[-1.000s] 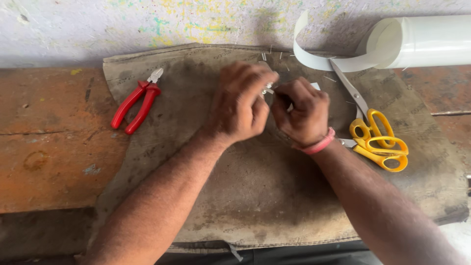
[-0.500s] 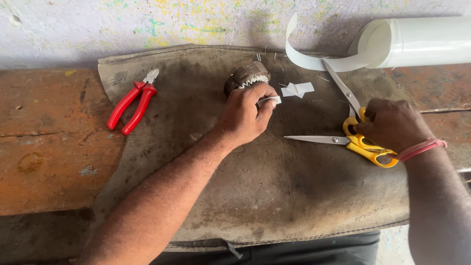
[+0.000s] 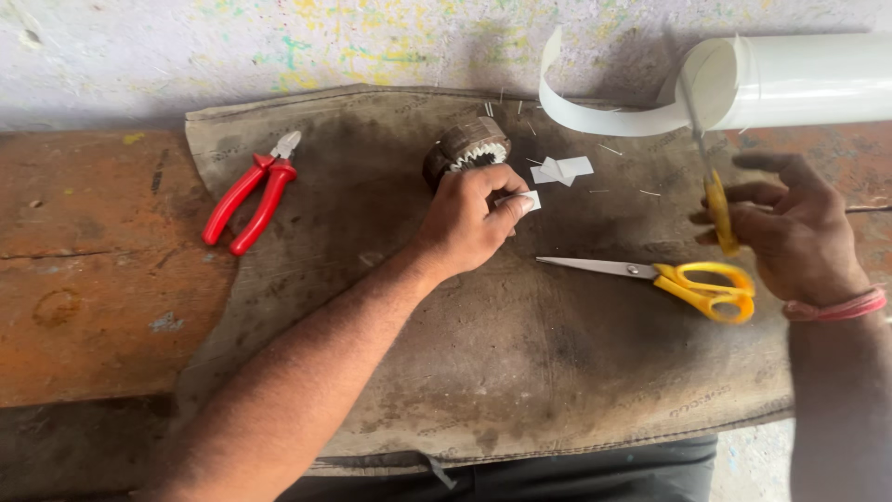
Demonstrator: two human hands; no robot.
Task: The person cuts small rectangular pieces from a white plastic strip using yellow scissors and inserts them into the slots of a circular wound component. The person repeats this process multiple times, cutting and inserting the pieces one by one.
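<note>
1. Worn wooden bench (image 3: 84, 307) against a paint-speckled wall, with a dirty grey mat (image 3: 520, 372) spread over its middle; places below are relative to the mat.
2. Left hand (image 3: 469, 218) on the mat's upper middle, closed, pinching a small white paper piece (image 3: 528, 200) between thumb and fingers.
3. Round toothed metal part (image 3: 467, 149) touches the left hand's far side, on the mat.
4. White paper scraps (image 3: 562, 169) just beside that hand, on the mat.
5. Right hand (image 3: 790, 232) over the mat's right edge, fingers loosely spread, gripping one yellow scissor handle.
6. Yellow scissors (image 3: 688, 279) wide open, one blade flat on the mat, the other raised.
7. Red pliers (image 3: 251, 195) on the mat's upper left corner.
8. White roll (image 3: 790, 79) past the mat's upper right, strip curling out.
</note>
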